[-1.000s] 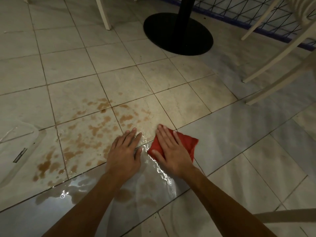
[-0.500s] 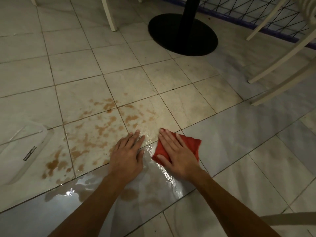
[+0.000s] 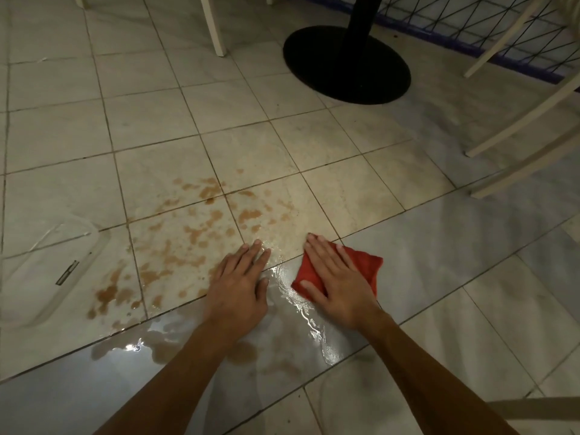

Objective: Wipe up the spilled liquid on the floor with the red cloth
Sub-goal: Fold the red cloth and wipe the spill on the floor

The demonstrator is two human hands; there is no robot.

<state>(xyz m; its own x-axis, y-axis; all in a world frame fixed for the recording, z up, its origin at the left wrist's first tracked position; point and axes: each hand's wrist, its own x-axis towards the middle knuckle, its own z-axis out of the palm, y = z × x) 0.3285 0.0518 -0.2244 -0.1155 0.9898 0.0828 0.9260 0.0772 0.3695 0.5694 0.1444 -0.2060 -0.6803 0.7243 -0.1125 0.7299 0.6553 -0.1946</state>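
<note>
The head view looks down on a pale tiled floor (image 3: 423, 277). The right hand (image 3: 340, 287) lies flat, fingers straight and close together, pressing down on the folded red cloth (image 3: 368, 265). The palm hides most of the cloth; only its right corner and a strip along its left edge show. The cloth sits at the right edge of the spill, on a grout line. The left hand (image 3: 238, 284) is just beside it, apart from the cloth, also flat with straight fingers, palm down on the wet tile and holding nothing. Between the two hands a clear, shiny film of liquid (image 3: 295, 296) catches the light. The brownish spilled liquid (image 3: 175, 246) spreads in blotches to the left of and beyond the left hand, with fainter patches near the forearms that are hard to tell from reflections. At the far left lies a clear plastic rectangular tray or lid (image 3: 47, 271), nearly see-through, cut off by the frame edge; which of the two it is cannot be told. Further away stands a black round pedestal base (image 3: 346, 65), its post cut off at the top. White chair legs (image 3: 518, 120) cross the right side, and another white leg (image 3: 213, 26) shows at the top. A blue-edged mesh barrier (image 3: 470, 23) runs behind them, partly out of frame
</note>
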